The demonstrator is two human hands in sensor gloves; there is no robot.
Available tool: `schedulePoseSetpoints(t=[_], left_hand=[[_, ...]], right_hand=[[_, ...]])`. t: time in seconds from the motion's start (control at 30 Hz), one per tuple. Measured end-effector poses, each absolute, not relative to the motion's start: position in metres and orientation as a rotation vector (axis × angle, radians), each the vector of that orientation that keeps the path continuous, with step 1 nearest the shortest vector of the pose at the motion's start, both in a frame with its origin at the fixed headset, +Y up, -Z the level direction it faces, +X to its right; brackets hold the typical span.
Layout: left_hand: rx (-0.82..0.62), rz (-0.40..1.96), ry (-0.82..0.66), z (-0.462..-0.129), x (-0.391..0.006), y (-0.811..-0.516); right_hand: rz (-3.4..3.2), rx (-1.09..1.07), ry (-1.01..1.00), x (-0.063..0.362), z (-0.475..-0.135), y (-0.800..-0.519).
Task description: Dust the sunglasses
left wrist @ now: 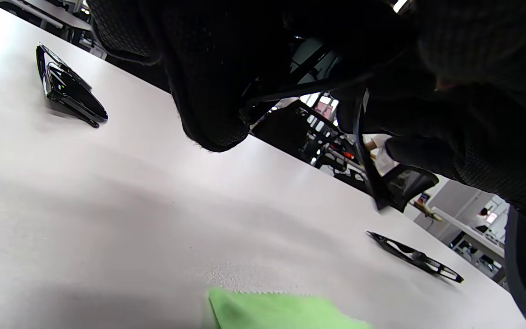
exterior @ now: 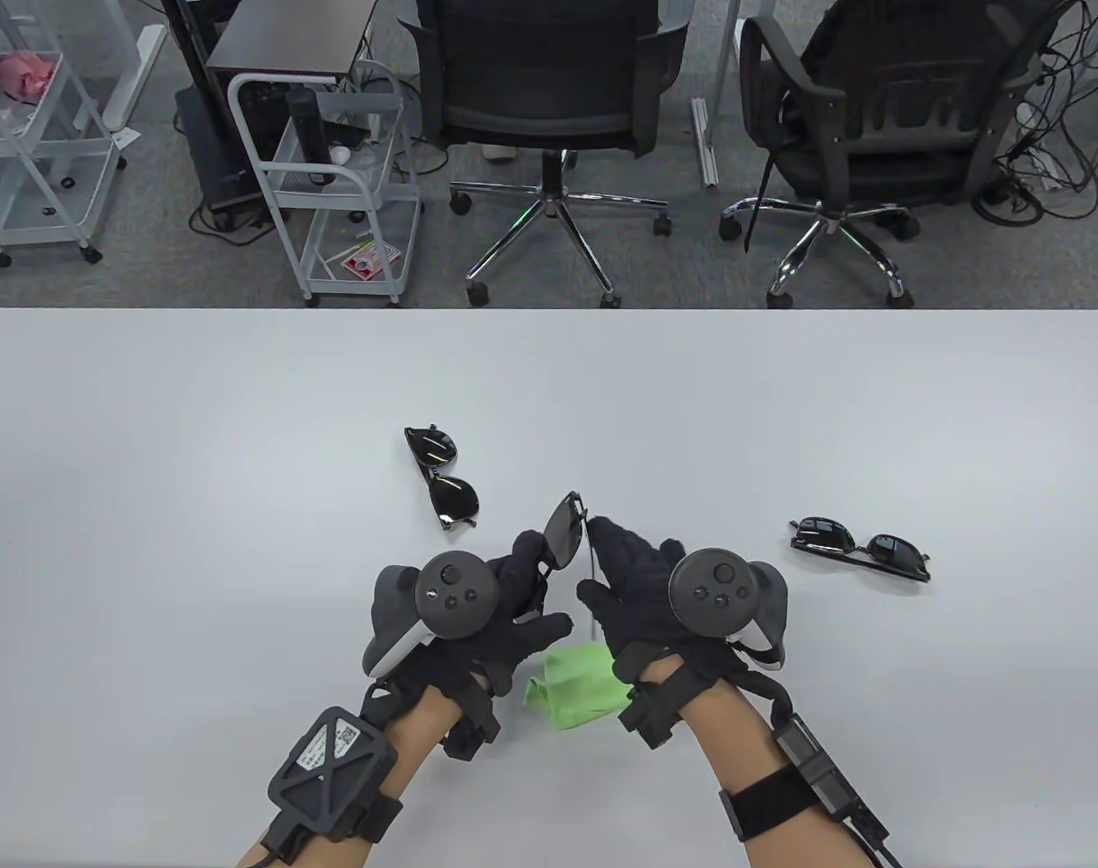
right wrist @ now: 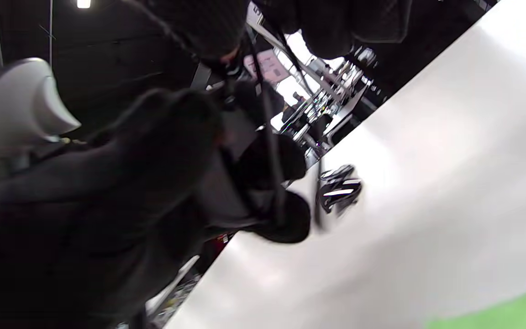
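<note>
Green cloth (exterior: 578, 684) is laid on the white surface (exterior: 196, 452) nearest, between the wrists. Above it, one pair of sunglasses (exterior: 563, 533) is held off the surface: gripped by left hand (exterior: 504, 606), its temple arm pinched by right hand (exterior: 635, 588). Second pair (exterior: 442, 476) is parked far-left, third pair (exterior: 861, 548) right.

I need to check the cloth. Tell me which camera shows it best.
The table view: the green cloth lies on the table between the wrists, mostly visible. Left wrist view shows a blurred edge; right wrist view only a corner.
</note>
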State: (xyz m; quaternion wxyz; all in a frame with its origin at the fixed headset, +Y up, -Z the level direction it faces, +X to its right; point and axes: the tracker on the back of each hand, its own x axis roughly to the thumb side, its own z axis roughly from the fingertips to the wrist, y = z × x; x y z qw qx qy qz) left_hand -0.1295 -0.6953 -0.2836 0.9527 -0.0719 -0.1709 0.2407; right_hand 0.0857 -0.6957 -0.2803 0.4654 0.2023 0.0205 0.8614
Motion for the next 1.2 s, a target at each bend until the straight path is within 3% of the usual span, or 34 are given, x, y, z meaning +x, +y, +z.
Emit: schedulePoseSetpoints(t=[0.27,0.47,0.53,0.8,0.97,1.2], left_hand=[[-0.121,0.492,-0.361,-0.285,-0.131,-0.692],[0.087,0.199,-0.319,-0.282,-0.133,-0.685],[0.140,0.085,-0.329,-0.280,-0.129,-0.685],[0.368,-0.110,-0.428,-0.256,-0.095,-0.674],[0.402,-0.125,-0.448,-0.250,-0.092,-0.670],[0.303,-0.140,-0.405,-0.256,-0.094,-0.673]], right_hand=[[1.924,0.553,0.206,0.087,-0.285,-0.702],[1.862,0.291,-0.102,0.116,-0.279,-0.683],[1.863,0.294,-0.185,0.119,-0.274,-0.677],[2.686,0.718,-0.478,0.071,-0.262,-0.663],[2.722,0.732,-0.517,0.065,-0.260,-0.659],[2.656,0.492,-0.404,0.073,-0.274,-0.662]])
